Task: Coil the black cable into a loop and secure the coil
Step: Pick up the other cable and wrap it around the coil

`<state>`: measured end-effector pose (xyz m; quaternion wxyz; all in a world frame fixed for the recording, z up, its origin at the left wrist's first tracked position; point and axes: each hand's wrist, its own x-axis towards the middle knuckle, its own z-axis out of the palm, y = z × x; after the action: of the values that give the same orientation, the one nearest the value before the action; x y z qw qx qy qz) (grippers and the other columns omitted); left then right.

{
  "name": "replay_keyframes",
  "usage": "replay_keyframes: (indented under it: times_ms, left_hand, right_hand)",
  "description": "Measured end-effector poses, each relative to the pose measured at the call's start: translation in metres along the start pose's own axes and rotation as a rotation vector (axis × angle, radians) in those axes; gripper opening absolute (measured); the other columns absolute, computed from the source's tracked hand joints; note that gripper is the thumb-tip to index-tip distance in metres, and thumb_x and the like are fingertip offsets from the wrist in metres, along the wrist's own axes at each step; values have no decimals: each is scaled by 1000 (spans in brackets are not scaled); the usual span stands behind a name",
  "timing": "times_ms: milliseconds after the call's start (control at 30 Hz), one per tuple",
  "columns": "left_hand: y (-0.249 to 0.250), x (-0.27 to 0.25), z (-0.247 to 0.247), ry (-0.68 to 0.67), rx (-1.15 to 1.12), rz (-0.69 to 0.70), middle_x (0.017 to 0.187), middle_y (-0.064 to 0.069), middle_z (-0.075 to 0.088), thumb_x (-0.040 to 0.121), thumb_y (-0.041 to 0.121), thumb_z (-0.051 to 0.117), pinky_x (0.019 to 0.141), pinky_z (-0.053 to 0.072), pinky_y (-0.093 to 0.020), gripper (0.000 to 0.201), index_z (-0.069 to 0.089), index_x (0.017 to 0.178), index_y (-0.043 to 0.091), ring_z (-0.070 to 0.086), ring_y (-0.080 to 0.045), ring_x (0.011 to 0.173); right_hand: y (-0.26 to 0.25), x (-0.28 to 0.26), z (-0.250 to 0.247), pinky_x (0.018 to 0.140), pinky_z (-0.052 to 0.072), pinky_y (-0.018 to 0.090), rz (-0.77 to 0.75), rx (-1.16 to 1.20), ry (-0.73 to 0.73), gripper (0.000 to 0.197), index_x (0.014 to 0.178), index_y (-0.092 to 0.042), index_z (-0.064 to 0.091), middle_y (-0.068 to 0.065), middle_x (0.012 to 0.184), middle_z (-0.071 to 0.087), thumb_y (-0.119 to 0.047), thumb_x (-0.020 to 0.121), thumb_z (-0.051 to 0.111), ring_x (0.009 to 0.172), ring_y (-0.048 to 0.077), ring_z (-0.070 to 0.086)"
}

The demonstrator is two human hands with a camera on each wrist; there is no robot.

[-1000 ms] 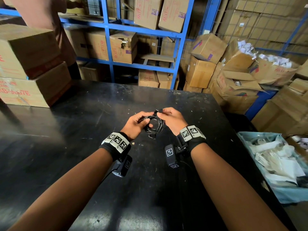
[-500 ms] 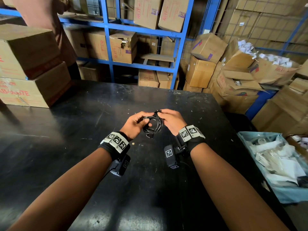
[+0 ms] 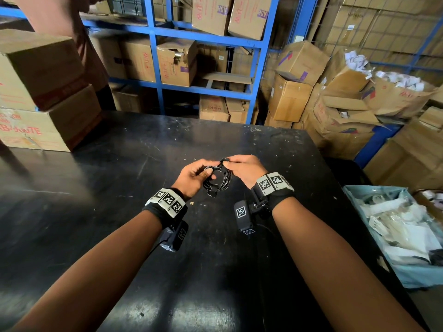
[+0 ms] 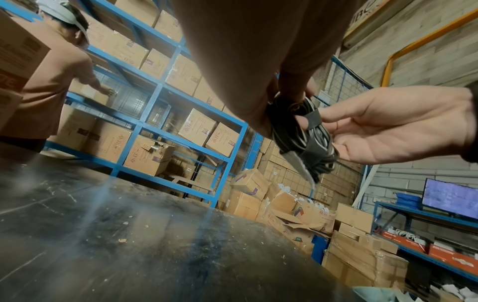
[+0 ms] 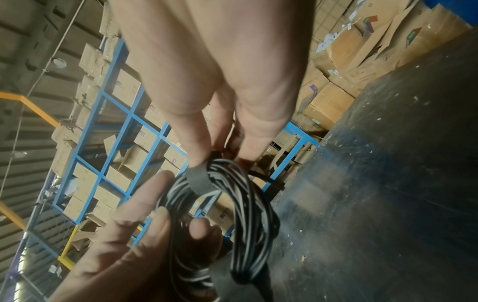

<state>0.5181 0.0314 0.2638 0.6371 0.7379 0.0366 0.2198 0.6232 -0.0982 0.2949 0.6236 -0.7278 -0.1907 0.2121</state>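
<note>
The black cable [image 3: 217, 179] is wound into a small coil of several turns and held above the black table [image 3: 119, 212] between both hands. My left hand [image 3: 195, 174] grips the coil's left side, thumb on top. My right hand [image 3: 241, 165] pinches the top of the coil, where a dark strap [image 5: 200, 179] wraps around the strands. In the left wrist view the coil [image 4: 305, 139] hangs from my left fingers, the strap [image 4: 314, 120] crosses it and my right hand [image 4: 388, 126] pinches that strap. A loose cable end [image 3: 212, 194] hangs below the coil.
Two stacked cardboard boxes [image 3: 40, 92] stand on the table's far left. A pale blue bin [image 3: 407, 236] of white packets sits off the table's right edge. Blue shelving [image 3: 211, 49] with boxes lies behind, and another person [image 4: 51, 81] reaches into it at the far left.
The coil and both hands stay at the same spot above the table. My right fingers have shifted slightly at the top of the coil.
</note>
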Motion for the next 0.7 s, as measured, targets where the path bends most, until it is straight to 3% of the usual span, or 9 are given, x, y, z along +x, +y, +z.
replay_keyframes:
  times_ms: [233, 400, 500, 567, 700]
  left_hand:
    - [-1, 5, 2, 11, 6, 13, 90, 1, 62, 89, -8, 46, 68, 50, -11, 32, 56, 114, 10, 62, 2, 66]
    - [0, 6, 2, 2, -10, -11, 92, -1, 60, 90, -4, 47, 74, 51, -15, 39, 48, 122, 19, 63, 0, 68]
    - [-4, 9, 2, 43, 23, -24, 84, 1, 62, 91, 1, 48, 75, 53, -26, 29, 52, 116, 16, 64, -1, 67]
    - [-8, 10, 2, 47, 94, -24, 80, 2, 64, 92, 6, 49, 75, 53, -31, 24, 56, 110, 20, 65, -5, 68]
    - [-10, 8, 1, 35, 88, -23, 88, -6, 64, 92, 8, 49, 69, 55, -29, 24, 54, 114, 16, 65, -11, 67]
  right_hand:
    - [0, 5, -3, 77, 49, 28, -24, -118, 47, 15, 94, -3, 72, 0, 73, 66, -7, 79, 70, 74, 15, 61]
    - [-4, 10, -5, 70, 46, 25, -79, -294, 61, 13, 89, 0, 70, -5, 68, 60, -9, 80, 71, 69, 14, 56]
    - [-3, 12, -4, 66, 43, 26, -119, -365, 102, 7, 83, -4, 69, -6, 65, 56, -10, 80, 70, 63, 12, 52]
    - [-3, 12, -3, 68, 42, 25, -150, -407, 135, 8, 81, -4, 69, -3, 66, 58, -12, 80, 70, 67, 15, 54]
    - [-3, 13, -3, 63, 43, 24, -162, -388, 123, 14, 69, -17, 62, -7, 63, 56, -13, 81, 69, 60, 9, 52]
